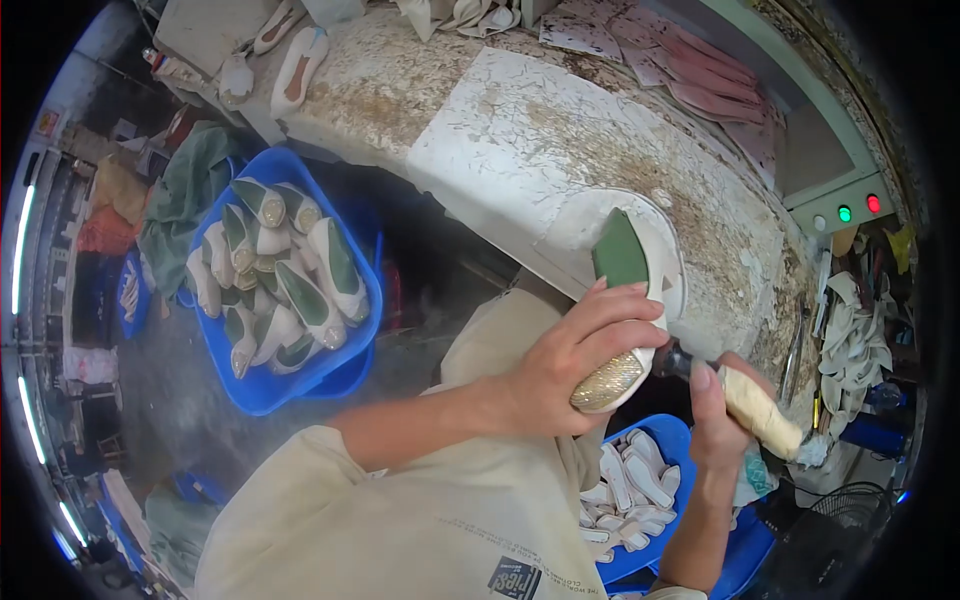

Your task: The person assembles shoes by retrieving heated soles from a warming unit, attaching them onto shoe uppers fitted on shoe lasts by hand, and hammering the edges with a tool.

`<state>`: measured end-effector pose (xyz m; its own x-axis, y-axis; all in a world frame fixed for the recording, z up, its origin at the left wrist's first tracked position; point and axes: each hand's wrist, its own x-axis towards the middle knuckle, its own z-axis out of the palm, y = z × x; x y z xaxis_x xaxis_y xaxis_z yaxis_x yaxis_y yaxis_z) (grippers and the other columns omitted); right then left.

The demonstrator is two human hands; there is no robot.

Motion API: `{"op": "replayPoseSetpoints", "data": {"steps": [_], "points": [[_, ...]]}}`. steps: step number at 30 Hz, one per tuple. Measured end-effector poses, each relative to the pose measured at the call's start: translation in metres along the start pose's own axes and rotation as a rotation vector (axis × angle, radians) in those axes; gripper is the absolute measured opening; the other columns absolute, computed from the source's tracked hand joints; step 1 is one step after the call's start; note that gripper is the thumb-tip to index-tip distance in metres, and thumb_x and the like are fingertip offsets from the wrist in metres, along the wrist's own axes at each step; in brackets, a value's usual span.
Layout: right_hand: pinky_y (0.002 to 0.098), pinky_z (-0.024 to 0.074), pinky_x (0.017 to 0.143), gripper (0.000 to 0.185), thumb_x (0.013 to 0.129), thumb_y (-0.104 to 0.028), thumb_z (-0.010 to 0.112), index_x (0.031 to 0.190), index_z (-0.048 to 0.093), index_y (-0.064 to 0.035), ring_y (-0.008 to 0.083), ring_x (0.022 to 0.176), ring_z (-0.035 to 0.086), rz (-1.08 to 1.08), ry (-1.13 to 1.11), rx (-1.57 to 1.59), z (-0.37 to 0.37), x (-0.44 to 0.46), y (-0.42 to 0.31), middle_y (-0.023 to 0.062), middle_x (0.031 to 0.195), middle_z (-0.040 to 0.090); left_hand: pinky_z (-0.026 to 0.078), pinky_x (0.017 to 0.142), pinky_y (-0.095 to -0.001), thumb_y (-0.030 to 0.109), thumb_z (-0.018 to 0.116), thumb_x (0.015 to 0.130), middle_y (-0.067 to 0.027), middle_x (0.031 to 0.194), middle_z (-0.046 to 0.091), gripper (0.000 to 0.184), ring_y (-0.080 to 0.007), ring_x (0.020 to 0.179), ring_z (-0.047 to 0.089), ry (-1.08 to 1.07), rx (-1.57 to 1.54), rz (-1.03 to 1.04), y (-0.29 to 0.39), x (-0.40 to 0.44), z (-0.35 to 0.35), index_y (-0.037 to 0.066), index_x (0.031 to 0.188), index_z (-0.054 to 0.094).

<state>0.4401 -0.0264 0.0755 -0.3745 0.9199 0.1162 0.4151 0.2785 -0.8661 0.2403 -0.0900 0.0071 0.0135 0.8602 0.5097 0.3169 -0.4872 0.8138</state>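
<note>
My left hand [590, 350] is wrapped round a white shoe [655, 270] with a green lining and a glittery gold toe. The shoe is held at the bench's front edge, over a round white pad [672, 235]. Closed in my right hand [718, 415] is a tool with a dark head and a pale wrapped handle [762, 412]. Its dark end [672, 360] is right beside the shoe's edge, near my left fingers; whether it touches the shoe I cannot tell. My left fingers cover part of the shoe's middle.
A blue basket [262, 400] of similar shoes stands at the left. Below the bench, another blue basket [675, 432] holds white pieces. The bench [370, 110] is crusted with residue and carries a white sheet [500, 120] and pink pieces [705, 75]. A fan [845, 530] stands lower right.
</note>
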Motion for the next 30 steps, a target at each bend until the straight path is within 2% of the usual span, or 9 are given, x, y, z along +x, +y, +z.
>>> {"op": "replayPoseSetpoints", "data": {"steps": [2, 5, 8, 9, 11, 15, 18, 25, 30], "points": [[0.032, 0.0307, 0.045, 0.042, 0.086, -0.021, 0.073, 0.06, 0.046, -0.0043, 0.0128, 0.047, 0.038, -0.033, 0.049, -0.092, 0.014, 0.005, 0.016, 0.0035, 0.052, 0.042, 0.029, 0.116, -0.0507, 0.01, 0.079, 0.079, -0.0144, 0.14, 0.051, 0.064, -0.036, 0.136, 0.046, 0.013, 0.002, 0.012, -0.007, -0.014, -0.005, 0.008, 0.137, 0.051], [0.0313, 0.0317, 0.047, 0.042, 0.09, -0.018, 0.073, 0.061, 0.047, -0.0029, 0.0087, 0.053, 0.038, -0.247, 0.042, -0.574, 0.032, 0.017, 0.052, 0.0006, 0.055, 0.046, 0.032, 0.115, -0.0492, 0.016, 0.077, 0.084, -0.0148, 0.146, 0.046, 0.075, -0.0357, 0.137, 0.044, 0.184, -0.252, -0.296, 0.005, -0.041, 0.007, 0.008, 0.147, 0.036], [0.0315, 0.0334, 0.048, 0.037, 0.09, -0.012, 0.073, 0.063, 0.049, -0.0016, 0.0111, 0.052, 0.04, -0.01, 0.123, -0.044, 0.048, -0.024, 0.067, 0.0015, 0.056, 0.047, 0.041, 0.107, -0.0463, 0.024, 0.074, 0.088, -0.0145, 0.146, 0.045, 0.082, -0.0336, 0.131, 0.049, 0.174, -0.969, -0.662, -0.018, -0.079, 0.021, 0.009, 0.151, 0.026], [0.0333, 0.0345, 0.049, 0.031, 0.089, -0.007, 0.073, 0.067, 0.052, -0.0002, 0.0124, 0.052, 0.041, 0.108, 0.145, 0.033, 0.049, -0.045, 0.073, 0.001, 0.057, 0.047, 0.045, 0.103, -0.0449, 0.027, 0.074, 0.089, -0.0143, 0.145, 0.045, 0.082, -0.0324, 0.128, 0.052, 0.182, -1.194, -0.834, -0.018, -0.089, 0.024, 0.009, 0.151, 0.025], [0.0243, 0.0327, 0.051, 0.028, 0.093, -0.018, 0.066, 0.072, 0.053, -0.0043, 0.0055, 0.057, 0.043, 0.062, 0.289, -0.109, 0.056, -0.098, 0.103, -0.0034, 0.063, 0.047, 0.053, 0.092, -0.0408, 0.031, 0.072, 0.09, -0.0135, 0.138, 0.049, 0.077, -0.029, 0.118, 0.059, 0.149, -1.468, -1.187, -0.01, -0.058, 0.007, 0.009, 0.149, 0.029], [0.0332, 0.0331, 0.049, 0.056, 0.087, -0.056, 0.057, 0.069, 0.055, -0.0024, 0.0167, 0.052, 0.046, 0.08, 0.181, -0.03, 0.071, -0.131, 0.051, 0.0047, 0.061, 0.052, 0.054, 0.074, -0.0353, 0.031, 0.072, 0.089, -0.0077, 0.109, 0.057, 0.063, -0.0209, 0.102, 0.063, 0.101, -1.315, -1.272, -0.008, -0.049, 0.031, 0.008, 0.139, 0.042], [0.0371, 0.0359, 0.05, 0.05, 0.088, -0.046, 0.058, 0.071, 0.057, 0.0014, 0.0267, 0.051, 0.05, 0.083, 0.1, -0.179, 0.075, -0.138, 0.042, 0.0112, 0.059, 0.054, 0.053, 0.073, -0.032, 0.031, 0.08, 0.082, -0.0104, 0.112, 0.06, 0.076, -0.0181, 0.097, 0.063, 0.232, -1.303, -1.25, -0.007, -0.049, 0.046, 0.002, 0.14, 0.04], [0.0371, 0.0348, 0.046, 0.026, 0.084, -0.017, 0.066, 0.075, 0.057, 0.0056, 0.0255, 0.044, 0.046, 0.177, -0.142, -0.245, 0.055, -0.11, 0.017, 0.0112, 0.058, 0.053, 0.049, 0.088, -0.0299, 0.027, 0.077, 0.083, -0.0112, 0.118, 0.06, 0.072, -0.0175, 0.103, 0.06, 0.379, -1.162, -1.132, -0.016, -0.055, 0.069, -0.002, 0.139, 0.041], [0.0354, 0.0342, 0.041, 0.042, 0.081, -0.032, 0.071, 0.063, 0.047, -0.0026, 0.0239, 0.039, 0.043, -0.002, -0.082, -0.252, 0.058, -0.119, 0.041, 0.0073, 0.052, 0.045, 0.049, 0.08, -0.0281, 0.022, 0.071, 0.087, -0.0066, 0.112, 0.061, 0.058, -0.0128, 0.099, 0.059, 0.381, -1.192, -1.159, -0.019, -0.052, 0.069, 0.005, 0.137, 0.046]]}}
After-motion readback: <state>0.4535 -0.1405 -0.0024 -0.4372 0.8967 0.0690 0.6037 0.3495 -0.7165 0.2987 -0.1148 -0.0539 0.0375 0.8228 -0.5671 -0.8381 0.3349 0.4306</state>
